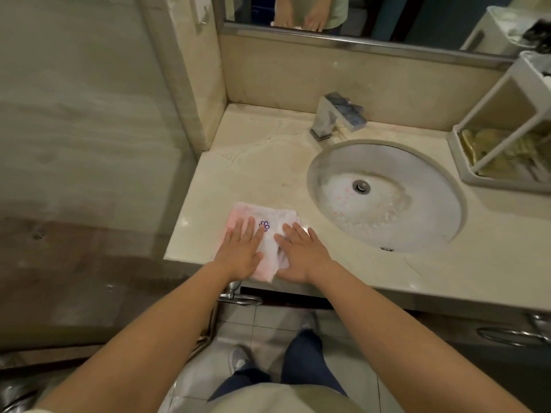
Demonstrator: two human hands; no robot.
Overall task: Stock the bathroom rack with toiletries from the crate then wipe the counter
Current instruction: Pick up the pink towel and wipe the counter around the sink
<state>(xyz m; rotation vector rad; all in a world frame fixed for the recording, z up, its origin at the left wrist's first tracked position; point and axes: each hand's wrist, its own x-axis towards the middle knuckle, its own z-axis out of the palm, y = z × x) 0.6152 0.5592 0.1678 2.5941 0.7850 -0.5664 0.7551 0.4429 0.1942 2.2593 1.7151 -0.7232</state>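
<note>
Cloth (269, 216), pink and white and folded, is laid flat near the front left edge of the bench (253, 162), just left of the sink (328, 162). It is pinned by both hands. The left hand (241, 251) is pressed flat on its left half with fingers spread. The right hand (301, 251) is pressed flat on the right half, and nothing is pinched. Soft, light and limp is how it is judged, apt to bunch if shoved by a corner. Even palm pressure across the fold is called for. Behind the sink the faucet (337, 114) is seen. At far right is the rack (460, 166), with yellowish contents too blurred to name.
</note>
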